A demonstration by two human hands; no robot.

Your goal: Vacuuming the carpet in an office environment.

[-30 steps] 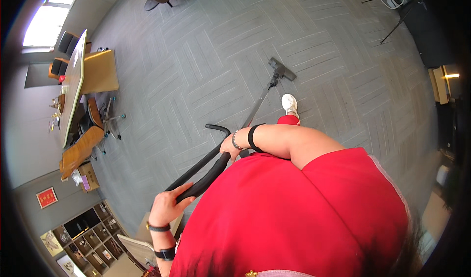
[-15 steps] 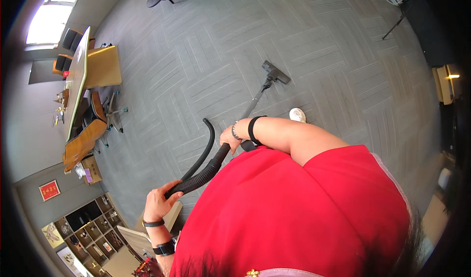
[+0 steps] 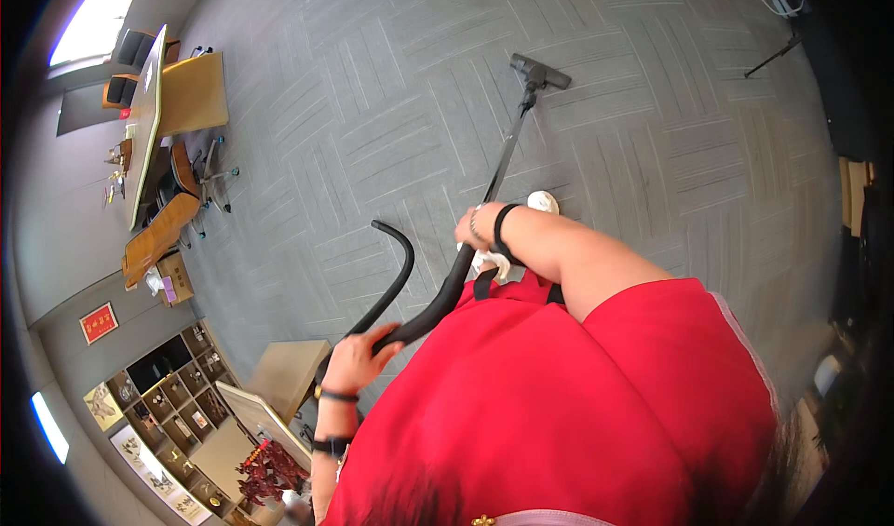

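A vacuum cleaner's black hose (image 3: pixel 430 314) runs across the front of my red shirt. My left hand (image 3: pixel 358 360) is wrapped round the hose's lower-left part. My right hand (image 3: pixel 475 228) grips the upper end, where the hose meets the grey wand (image 3: pixel 505 160). From there the wand slants away to the dark floor head (image 3: pixel 540 72), which rests on the carpet (image 3: pixel 633 154). Another length of black hose (image 3: pixel 402 275) curves over the floor left of my hands. The vacuum's body cannot be seen.
At the left are a long table (image 3: pixel 191 98) and wheeled orange-and-black chairs (image 3: pixel 166 237). A cardboard box (image 3: pixel 175 280) stands by the wall. Shelves (image 3: pixel 177 405), a smaller table (image 3: pixel 284 372) and a red ornament (image 3: pixel 270 473) are lower left. Thin stand legs (image 3: pixel 773 56) reach in at upper right.
The floor head and wand have moved farther away and slightly right. Both hands have shifted right with the hose, and my right hand has gone forward. A second white shoe now shows.
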